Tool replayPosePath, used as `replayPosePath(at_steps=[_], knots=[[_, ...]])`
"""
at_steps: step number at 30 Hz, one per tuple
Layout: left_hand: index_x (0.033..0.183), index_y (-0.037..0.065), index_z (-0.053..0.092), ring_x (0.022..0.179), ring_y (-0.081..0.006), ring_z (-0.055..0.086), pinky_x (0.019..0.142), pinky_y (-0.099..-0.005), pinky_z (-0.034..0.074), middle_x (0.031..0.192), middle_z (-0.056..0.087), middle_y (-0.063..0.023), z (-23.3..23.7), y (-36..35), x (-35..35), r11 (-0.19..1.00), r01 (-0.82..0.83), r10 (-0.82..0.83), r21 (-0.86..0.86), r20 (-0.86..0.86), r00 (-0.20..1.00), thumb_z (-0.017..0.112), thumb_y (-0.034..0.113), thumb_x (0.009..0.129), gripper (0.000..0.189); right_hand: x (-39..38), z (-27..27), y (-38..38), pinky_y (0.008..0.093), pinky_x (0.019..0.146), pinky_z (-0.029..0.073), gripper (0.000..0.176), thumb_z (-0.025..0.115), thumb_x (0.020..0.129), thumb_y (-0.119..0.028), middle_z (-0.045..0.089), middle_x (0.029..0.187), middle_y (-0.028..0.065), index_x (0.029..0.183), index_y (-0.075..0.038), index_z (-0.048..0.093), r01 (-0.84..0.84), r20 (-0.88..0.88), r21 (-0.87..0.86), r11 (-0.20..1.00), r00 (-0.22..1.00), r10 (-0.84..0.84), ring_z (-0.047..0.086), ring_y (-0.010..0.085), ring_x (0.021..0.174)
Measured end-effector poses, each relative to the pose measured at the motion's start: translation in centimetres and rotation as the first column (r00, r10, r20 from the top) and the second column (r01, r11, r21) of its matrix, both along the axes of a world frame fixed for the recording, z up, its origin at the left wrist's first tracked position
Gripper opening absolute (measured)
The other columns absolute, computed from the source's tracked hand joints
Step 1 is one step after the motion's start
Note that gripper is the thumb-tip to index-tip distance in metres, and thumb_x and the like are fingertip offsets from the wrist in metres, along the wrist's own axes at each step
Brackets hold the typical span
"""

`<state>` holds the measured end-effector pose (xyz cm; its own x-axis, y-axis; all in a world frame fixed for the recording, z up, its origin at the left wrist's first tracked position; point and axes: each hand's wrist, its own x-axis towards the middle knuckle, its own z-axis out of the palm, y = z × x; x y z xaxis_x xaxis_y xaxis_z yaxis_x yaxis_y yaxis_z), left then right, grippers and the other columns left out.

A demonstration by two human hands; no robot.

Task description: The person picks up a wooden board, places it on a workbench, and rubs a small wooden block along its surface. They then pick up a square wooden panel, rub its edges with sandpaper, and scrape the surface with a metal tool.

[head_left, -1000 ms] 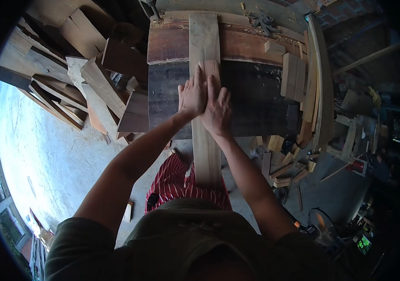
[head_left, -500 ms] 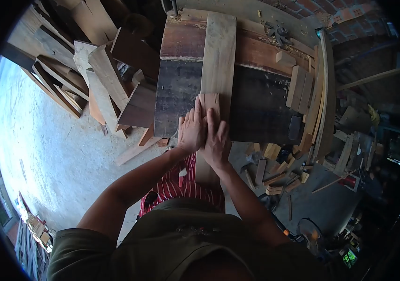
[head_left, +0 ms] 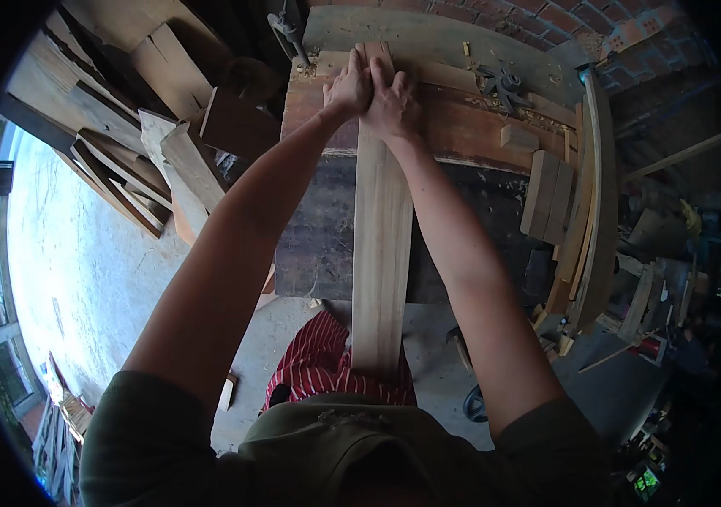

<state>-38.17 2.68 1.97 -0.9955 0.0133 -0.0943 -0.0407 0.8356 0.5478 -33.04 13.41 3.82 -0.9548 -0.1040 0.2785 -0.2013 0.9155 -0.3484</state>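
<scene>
A long pale wooden plank (head_left: pixel 380 245) lies lengthwise over the workbench, its near end by my waist. Both arms stretch out to its far end. There a small wooden block (head_left: pixel 375 53) rests flat on the plank, its far edge showing past my fingers. My left hand (head_left: pixel 348 89) grips the block's left side. My right hand (head_left: pixel 391 100) presses on it from the right, fingers pointing forward. The block's near part and its underside are hidden by my hands.
The dark-topped workbench (head_left: pixel 314 245) carries short wooden blocks (head_left: pixel 546 196) and a dark metal tool (head_left: pixel 508 84) on the right. Long boards (head_left: pixel 593 194) stand along its right side. Scrap timber (head_left: pixel 195 165) is piled on the left, and a brick wall (head_left: pixel 538 29) rises behind.
Both hands have slid the wooden block forward along the plank, from near the bench's front edge to the far end. My arms are now extended and my body leans further forward.
</scene>
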Motion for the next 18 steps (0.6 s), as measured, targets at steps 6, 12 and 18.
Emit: replayPosePath(at_steps=[6, 12, 18], knots=[[0.157, 0.005, 0.006, 0.133, -0.0352, 0.045, 0.104, -0.0491, 0.033, 0.143, 0.047, -0.0227, -0.4, 1.3, 13.1, 0.996, 0.072, -0.075, 0.045, 0.064, 0.995, 0.033, 0.042, 0.102, 0.072, 12.9, 0.7, 1.1, 0.0472, 0.075, 0.056, 0.085, 0.075, 0.074, -0.023, 0.048, 0.108, 0.0205, 0.148, -0.013, 0.035, 0.053, 0.095, -0.057, 0.997, 0.994, -0.047, 0.055, 0.0384, 0.102], [0.157, 0.001, 0.006, 0.109, -0.0327, 0.056, 0.091, -0.0438, 0.036, 0.121, 0.056, -0.0185, 0.1, 2.3, 32.9, 0.992, 0.075, -0.092, 0.103, 0.168, 0.981, 0.042, 0.039, 0.101, 0.077, 31.2, 1.3, 2.1, 0.0429, 0.072, 0.053, 0.090, 0.075, 0.076, -0.021, 0.044, 0.100, 0.0192, 0.153, -0.013, 0.031, 0.056, 0.275, 0.040, 0.998, 0.959, -0.065, 0.055, 0.0363, 0.089], [0.157, 0.003, 0.009, 0.109, -0.0317, 0.057, 0.091, -0.0438, 0.037, 0.122, 0.058, -0.0178, 0.9, 3.3, 22.8, 0.993, 0.112, -0.112, 0.036, 0.002, 0.994, 0.040, 0.039, 0.100, 0.074, 21.4, 1.7, 3.0, 0.0423, 0.073, 0.054, 0.087, 0.073, 0.075, -0.016, 0.047, 0.102, 0.0207, 0.152, -0.009, 0.032, 0.052, 0.207, 0.022, 0.998, 0.977, -0.055, 0.055, 0.0369, 0.091]])
